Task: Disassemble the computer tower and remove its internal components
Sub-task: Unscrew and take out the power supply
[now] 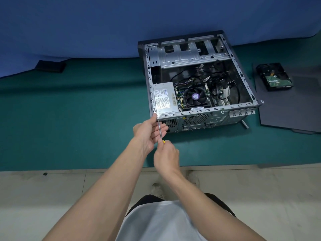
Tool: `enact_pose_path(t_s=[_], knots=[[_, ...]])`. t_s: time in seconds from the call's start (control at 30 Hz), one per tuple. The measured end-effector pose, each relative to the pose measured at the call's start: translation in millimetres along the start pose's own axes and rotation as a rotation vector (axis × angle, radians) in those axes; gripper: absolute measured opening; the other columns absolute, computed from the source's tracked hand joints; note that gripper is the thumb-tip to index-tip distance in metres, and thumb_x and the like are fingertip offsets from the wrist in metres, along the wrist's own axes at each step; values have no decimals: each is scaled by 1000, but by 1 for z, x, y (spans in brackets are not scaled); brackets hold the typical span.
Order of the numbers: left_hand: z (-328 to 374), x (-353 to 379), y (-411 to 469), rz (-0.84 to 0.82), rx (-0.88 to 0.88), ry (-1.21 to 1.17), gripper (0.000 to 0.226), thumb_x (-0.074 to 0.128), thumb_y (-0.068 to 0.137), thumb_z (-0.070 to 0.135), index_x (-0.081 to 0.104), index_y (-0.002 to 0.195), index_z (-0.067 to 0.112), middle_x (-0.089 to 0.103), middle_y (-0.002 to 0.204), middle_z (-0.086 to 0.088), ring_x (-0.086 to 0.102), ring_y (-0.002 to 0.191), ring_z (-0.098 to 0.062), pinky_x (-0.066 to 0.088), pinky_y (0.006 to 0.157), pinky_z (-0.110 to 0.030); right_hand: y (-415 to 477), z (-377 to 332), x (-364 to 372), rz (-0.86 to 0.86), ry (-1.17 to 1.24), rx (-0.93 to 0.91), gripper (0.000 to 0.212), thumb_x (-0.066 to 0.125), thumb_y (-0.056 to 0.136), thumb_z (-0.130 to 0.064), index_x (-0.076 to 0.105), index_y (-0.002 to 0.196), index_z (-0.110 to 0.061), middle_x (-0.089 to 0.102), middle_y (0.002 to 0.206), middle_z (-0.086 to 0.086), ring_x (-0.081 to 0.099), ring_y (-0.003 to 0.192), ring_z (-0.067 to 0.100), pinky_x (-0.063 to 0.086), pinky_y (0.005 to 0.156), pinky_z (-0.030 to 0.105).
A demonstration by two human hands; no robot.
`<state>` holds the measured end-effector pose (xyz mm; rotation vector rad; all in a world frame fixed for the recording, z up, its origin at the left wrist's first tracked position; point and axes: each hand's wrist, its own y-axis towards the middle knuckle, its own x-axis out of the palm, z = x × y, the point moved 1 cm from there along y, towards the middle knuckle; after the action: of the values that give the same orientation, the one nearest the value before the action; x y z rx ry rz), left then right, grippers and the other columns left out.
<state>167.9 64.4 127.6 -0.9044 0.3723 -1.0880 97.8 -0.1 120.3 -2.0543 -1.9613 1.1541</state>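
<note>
A green mat [69, 119] before a blue cloth [86, 23] carried the computer tower [191, 56], lying on its side, cover off, showing a grey power supply [164, 98], a fan [195, 96] and cables [214, 73]. At its near left corner the right hand [167, 153] gripped the handle of a screwdriver [160, 130] while the left hand [147, 131] pinched the shaft.

— Where can I get in?
— Left of the tower [196, 119] the green surface [78, 110] lies open, with only a dark block [50, 66] far back. The right is tight: the side panel [286, 110] is just beside it, with a hard drive [274, 77] on top.
— Inside?
— Cables [206, 73] tangle over the middle, and I can't quite tell what room lies beneath. My left grip [147, 133], right grip [167, 154] and screwdriver [160, 130] crowd the near-left corner.
</note>
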Motion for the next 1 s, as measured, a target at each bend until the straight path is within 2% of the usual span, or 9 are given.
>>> enact_pose_path(t_s=[0.2,0.37,0.47,0.53,0.67,0.8,0.87,0.93,1.0], knots=[[-1,0,-4,-6,14,-20,18,73,82,1,65,93,-11,71,81,-23,72,65,-24,58,56,-25,-1,-5,2,14,23,-18,28,32,103,-29,49,93,-9,59,95,16,38,77,21,24,62,29],[0,1,-5,12,50,12,10,63,82,-16,62,92,-15,69,70,-22,72,63,-25,59,58,-26,0,7,-17,-402,849,293,30,47,99,-35,53,92,-7,54,68,10,52,53,20,43,50,29],[1,1,-5,15,47,5,8,62,83,-15,61,90,-13,69,69,-21,72,63,-26,60,59,-28,-5,20,-34,-716,1013,390,30,49,97,-30,63,98,-3,63,87,16,62,70,26,50,56,31],[1,1,-5,12,47,-7,6,62,83,-15,61,87,-12,69,69,-22,72,64,-26,60,59,-27,-7,24,-39,-763,1054,342,22,49,95,-17,62,100,0,65,87,18,63,67,24,52,53,28],[-1,3,-7,18,73,-32,5,61,84,-15,60,89,-12,68,75,-24,71,61,-25,58,54,-24,-12,14,-33,-592,793,192,17,39,103,-12,51,95,-2,60,73,13,57,48,16,45,43,21],[-6,6,-7,74,109,-16,6,62,85,-12,63,91,-13,69,84,-25,71,66,-24,56,53,-22,-22,-1,-23,-297,174,16,19,36,101,-12,49,89,-5,62,76,15,60,42,15,45,41,23],[-9,6,-6,117,147,43,6,65,84,-11,65,89,-9,71,84,-22,72,67,-23,57,56,-23,-25,-3,-22,-140,-138,-123,14,39,97,-12,46,87,-6,62,83,16,64,54,21,46,45,28],[-10,6,-3,140,180,101,12,67,82,-10,65,93,-7,71,81,-18,73,68,-22,58,60,-25,-23,-3,-24,-69,-225,-180,9,44,94,-15,45,92,-6,60,87,16,67,69,30,50,53,36],[-8,6,-1,151,187,113,14,65,82,-12,65,95,-7,71,79,-17,73,69,-21,57,61,-25,-19,-1,-25,-128,-150,-158,10,49,93,-16,47,94,-6,66,80,15,69,60,24,55,55,33]])
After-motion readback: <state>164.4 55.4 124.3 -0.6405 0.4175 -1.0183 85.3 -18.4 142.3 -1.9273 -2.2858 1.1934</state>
